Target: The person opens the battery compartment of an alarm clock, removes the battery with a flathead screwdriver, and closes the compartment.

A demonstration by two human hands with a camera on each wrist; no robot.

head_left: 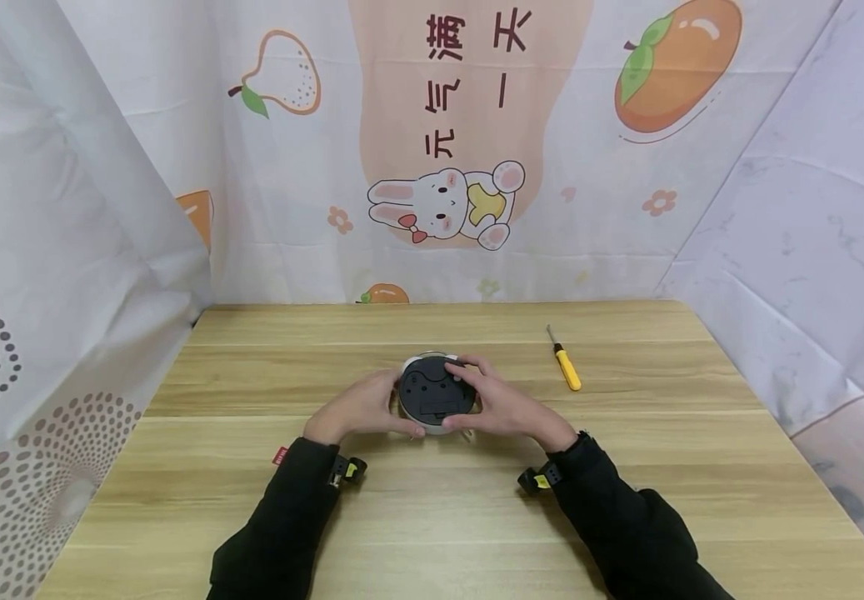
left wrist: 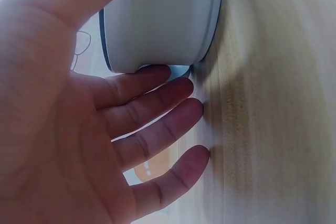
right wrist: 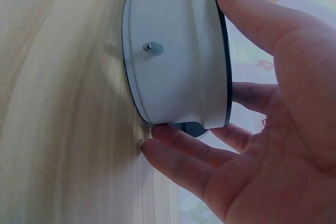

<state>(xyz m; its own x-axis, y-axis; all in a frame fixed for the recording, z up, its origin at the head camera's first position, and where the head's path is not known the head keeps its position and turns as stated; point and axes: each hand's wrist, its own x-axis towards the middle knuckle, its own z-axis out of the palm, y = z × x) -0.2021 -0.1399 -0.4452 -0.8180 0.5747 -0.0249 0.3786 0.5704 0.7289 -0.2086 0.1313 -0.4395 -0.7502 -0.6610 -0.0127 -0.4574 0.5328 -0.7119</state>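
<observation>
A round white alarm clock (head_left: 432,396) lies face down on the wooden table, its black back with small knobs and a battery cover turned up. From the left side, my left hand (head_left: 367,406) holds its rim between thumb and fingers. My right hand (head_left: 505,403) grips the opposite side, with one finger reaching over the black back. In the left wrist view, the fingertips meet the white side wall (left wrist: 163,19). A short metal foot (right wrist: 153,48) sticks out of the clock's side in the right wrist view.
To the right of the clock lies a yellow-handled screwdriver (head_left: 568,368), its shaft pointing away. The wooden table (head_left: 432,517) ends at a printed curtain (head_left: 289,208) behind, with more hanging cloth on both sides.
</observation>
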